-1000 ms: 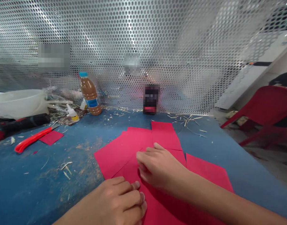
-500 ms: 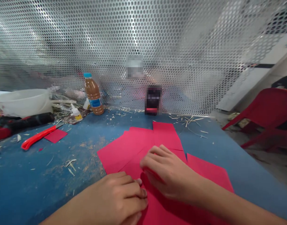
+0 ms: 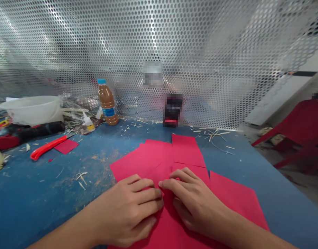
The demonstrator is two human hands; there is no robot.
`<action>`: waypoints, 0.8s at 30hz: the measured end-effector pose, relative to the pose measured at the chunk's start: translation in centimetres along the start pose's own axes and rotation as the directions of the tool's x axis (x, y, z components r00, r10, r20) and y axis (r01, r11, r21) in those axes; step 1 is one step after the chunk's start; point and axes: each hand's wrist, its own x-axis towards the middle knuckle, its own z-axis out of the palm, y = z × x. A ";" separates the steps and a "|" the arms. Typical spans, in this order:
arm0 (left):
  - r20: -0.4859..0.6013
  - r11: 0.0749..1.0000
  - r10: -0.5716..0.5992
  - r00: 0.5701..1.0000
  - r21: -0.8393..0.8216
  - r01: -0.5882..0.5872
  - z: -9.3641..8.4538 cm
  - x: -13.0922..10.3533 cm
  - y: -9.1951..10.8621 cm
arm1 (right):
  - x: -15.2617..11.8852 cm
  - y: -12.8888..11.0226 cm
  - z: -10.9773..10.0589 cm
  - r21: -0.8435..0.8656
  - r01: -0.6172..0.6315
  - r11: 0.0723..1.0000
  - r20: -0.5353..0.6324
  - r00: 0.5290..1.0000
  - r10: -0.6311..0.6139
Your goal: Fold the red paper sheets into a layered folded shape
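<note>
Counter (image 3: 55,197) first: how does it look to you?

Blue and scuffed, with brownish patches left of the work and pale shavings (image 3: 82,178) scattered about. A perforated metal panel (image 3: 127,38) rises along the far edge; on the right, beyond the counter, stands a red chair (image 3: 301,121).

And the work itself?

Red sheets (image 3: 159,155) lie overlapping at the near middle. The left hand (image 3: 130,207) rests on them with its fingers bent; the right hand (image 3: 195,200) faces it, fingers curled, index tip down on the red. Whether either set is pinching an edge, I can't tell.

Any labels you can read?

Hardly. The bottle of brown liquid (image 3: 107,100), far left, has a blue cap and a blue label with print too small to make out. Near it, a small white bottle (image 3: 88,121) carries a yellow label, equally illegible. The dark pack (image 3: 173,109) by the panel is pixelated, apart from a red band low down.

What else is on the left?

A whitish tub (image 3: 34,110), a black-and-red tool (image 3: 44,129) in front of it, and nearer, a red-handled knife (image 3: 48,147) beside a small red piece (image 3: 66,146).
</note>
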 end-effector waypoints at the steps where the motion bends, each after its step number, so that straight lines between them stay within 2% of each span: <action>1: 0.012 0.999 0.001 1.000 -0.050 0.000 -0.1 0.0 0.0 | 0.0 0.0 0.0 0.001 0.000 1.000 0.001 1.000 0.000; 6: 0.057 0.978 -0.048 0.997 -0.198 0.059 -0.2 0.2 0.4 | 0.1 -0.2 -0.2 0.002 0.009 1.000 -0.013 1.000 -0.009; 13: 0.094 0.966 -0.051 0.994 -0.249 0.073 -0.7 0.5 1.1 | 0.1 -0.2 -0.1 0.012 0.016 1.000 -0.017 1.000 -0.016; 17: 0.093 0.983 0.017 0.995 -0.181 0.000 -0.5 0.5 1.6 | 0.2 -0.3 -0.2 -0.009 0.027 1.000 -0.030 0.999 -0.027; 21: 0.054 0.987 0.136 0.989 -0.093 -0.131 0.3 0.6 2.5 | 0.2 -0.4 -0.3 -0.025 0.023 0.999 -0.027 0.999 -0.024; 24: 0.015 0.988 0.122 0.992 -0.101 -0.119 0.2 0.5 2.3 | 0.1 -0.3 -0.3 -0.023 0.010 1.000 -0.013 1.000 -0.011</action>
